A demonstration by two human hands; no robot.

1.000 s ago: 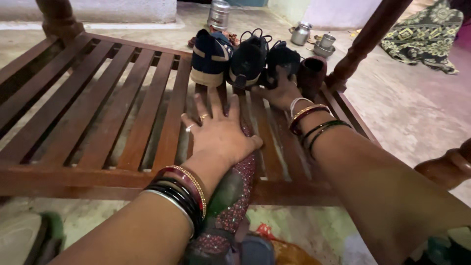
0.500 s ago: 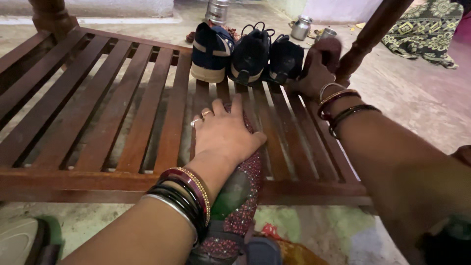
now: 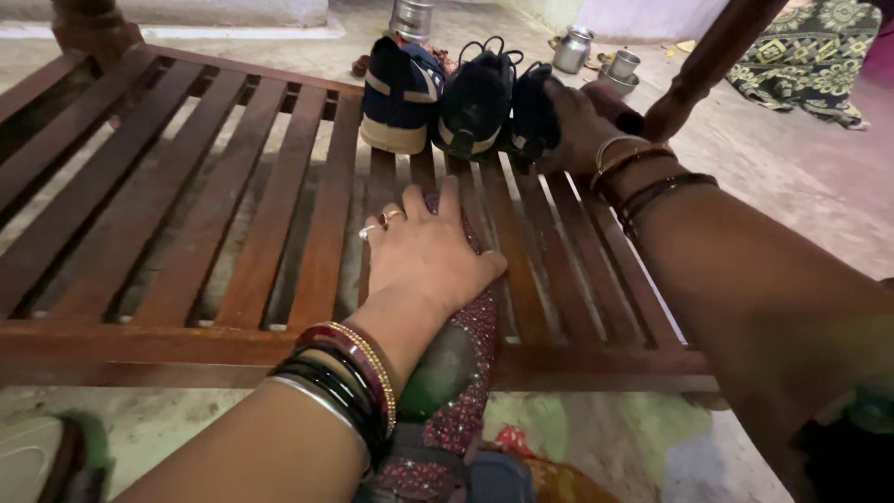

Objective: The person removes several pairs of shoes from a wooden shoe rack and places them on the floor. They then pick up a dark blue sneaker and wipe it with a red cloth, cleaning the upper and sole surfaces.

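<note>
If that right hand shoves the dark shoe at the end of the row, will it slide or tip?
The dark shoe stands upright against its neighbour, so it probably tips rather than slides. Gaps in the slatted frame could catch its edge. The right hand already touches it.

No packages, labels, signs or screens are visible in the head view. Nothing on the wooden slatted frame, or on the floor beyond it, shows packaging, a printed tag, a notice or a display.
</note>
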